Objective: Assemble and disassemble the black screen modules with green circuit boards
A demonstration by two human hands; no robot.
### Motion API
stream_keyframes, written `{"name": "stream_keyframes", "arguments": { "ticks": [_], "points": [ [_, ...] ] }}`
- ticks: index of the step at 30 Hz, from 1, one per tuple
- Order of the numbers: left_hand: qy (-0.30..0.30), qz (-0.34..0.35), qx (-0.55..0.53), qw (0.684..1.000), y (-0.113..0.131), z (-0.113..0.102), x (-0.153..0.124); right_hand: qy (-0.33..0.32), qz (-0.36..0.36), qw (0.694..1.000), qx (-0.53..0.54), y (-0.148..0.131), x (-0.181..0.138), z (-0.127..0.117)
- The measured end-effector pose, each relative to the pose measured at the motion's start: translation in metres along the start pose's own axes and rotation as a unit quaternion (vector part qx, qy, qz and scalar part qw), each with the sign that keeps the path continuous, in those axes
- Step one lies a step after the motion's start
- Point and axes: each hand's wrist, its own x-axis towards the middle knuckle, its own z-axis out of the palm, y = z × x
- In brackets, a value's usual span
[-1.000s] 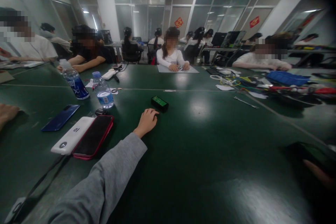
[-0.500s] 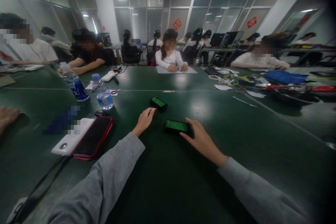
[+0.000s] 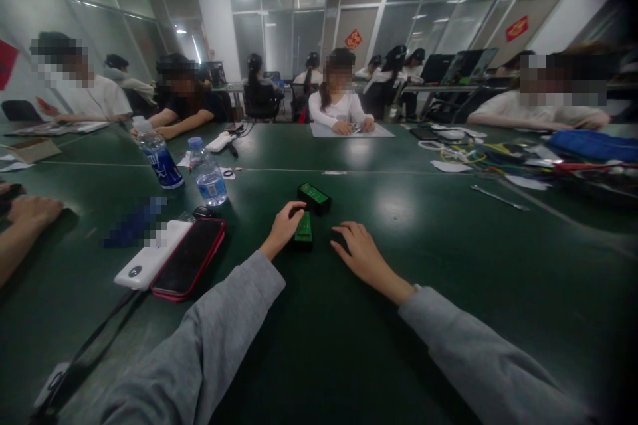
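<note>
Two small black boxes with green tops lie on the dark green table (image 3: 379, 358). The far box (image 3: 314, 198) sits alone. The near box (image 3: 303, 230) lies just in front of it, and my left hand (image 3: 285, 227) touches its left side with curled fingers. My right hand (image 3: 359, 254) rests flat on the table a little right of the near box, fingers spread, holding nothing. Both arms wear grey sleeves.
Left of my arm lie a red-cased phone (image 3: 188, 257), a white power bank (image 3: 149, 263) and a blue phone (image 3: 134, 222). Two water bottles (image 3: 208, 171) stand behind them. Another person's hand (image 3: 30, 212) rests at far left. Cables and tools (image 3: 498, 159) clutter the right; people sit around.
My right hand came into view with a second green-topped box, slid it left beside my left hand, then let go and now lies flat beside it.
</note>
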Motion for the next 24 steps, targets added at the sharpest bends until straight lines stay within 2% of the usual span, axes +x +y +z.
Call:
{"name": "stream_keyframes", "arguments": {
  "ticks": [5, 24],
  "points": [
    [0.005, 0.015, -0.015, 1.0, -0.0003, 0.0006, 0.0006, -0.007, 0.003, 1.0, -0.026, -0.0024, 0.0001, -0.0016],
    [0.008, -0.016, 0.007, 1.0, -0.0037, 0.0008, 0.0001, -0.014, 0.001, 0.999, -0.039, -0.0083, -0.0002, -0.0074]
  ]
}}
